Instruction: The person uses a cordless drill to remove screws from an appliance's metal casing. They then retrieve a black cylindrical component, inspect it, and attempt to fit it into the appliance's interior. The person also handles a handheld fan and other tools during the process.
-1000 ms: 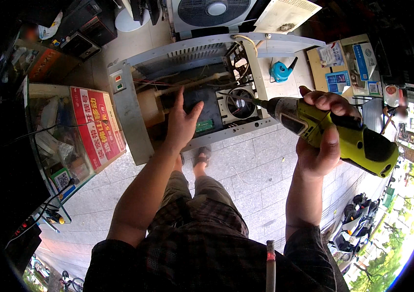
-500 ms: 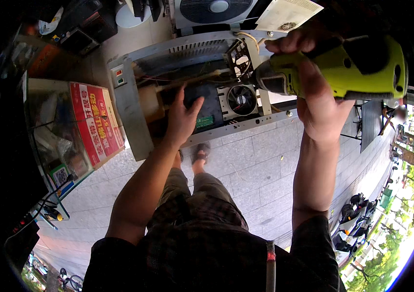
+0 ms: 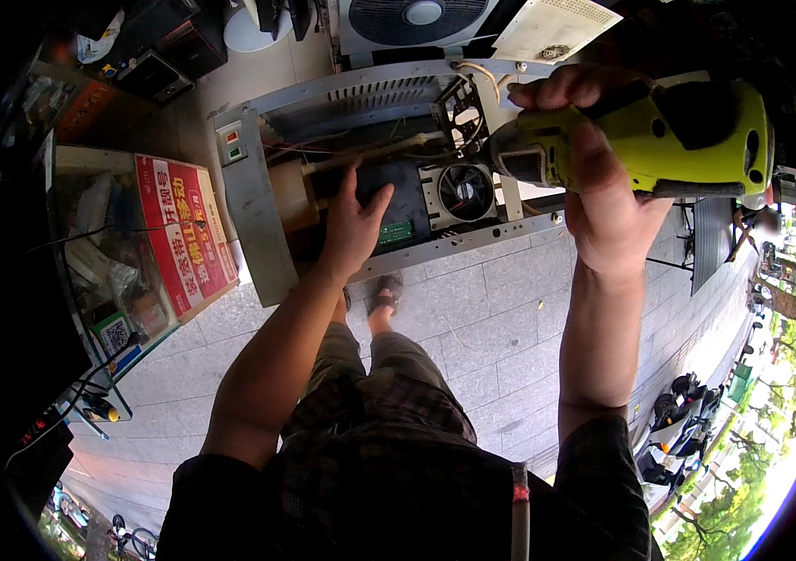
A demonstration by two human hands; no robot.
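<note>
A long grey metal appliance case (image 3: 250, 201) stands with its top side uncovered, inner parts showing. My left hand (image 3: 353, 224) is inside it, fingers spread, over a dark flat panel (image 3: 402, 192) beside a small green circuit board (image 3: 396, 233). Farther right in the case sits a small black fan (image 3: 465, 192). My right hand (image 3: 615, 206) is wrapped around a yellow-green and black handheld power tool (image 3: 692, 140). Its dark front end is beside the fan, nearer to the camera. Whether it touches anything cannot be made out.
At left, a glass display case (image 3: 89, 252) has a red-and-white printed sheet (image 3: 183, 229) on it. A large fan unit (image 3: 416, 23) and a pale perforated panel (image 3: 557, 33) stand beyond the metal case. Grey paving (image 3: 473, 346) lies underfoot; parked scooters (image 3: 683, 421) are at right.
The power tool in my right hand has shifted slightly left and tilted a little. My left hand stays at nearly the same spot in the case.
</note>
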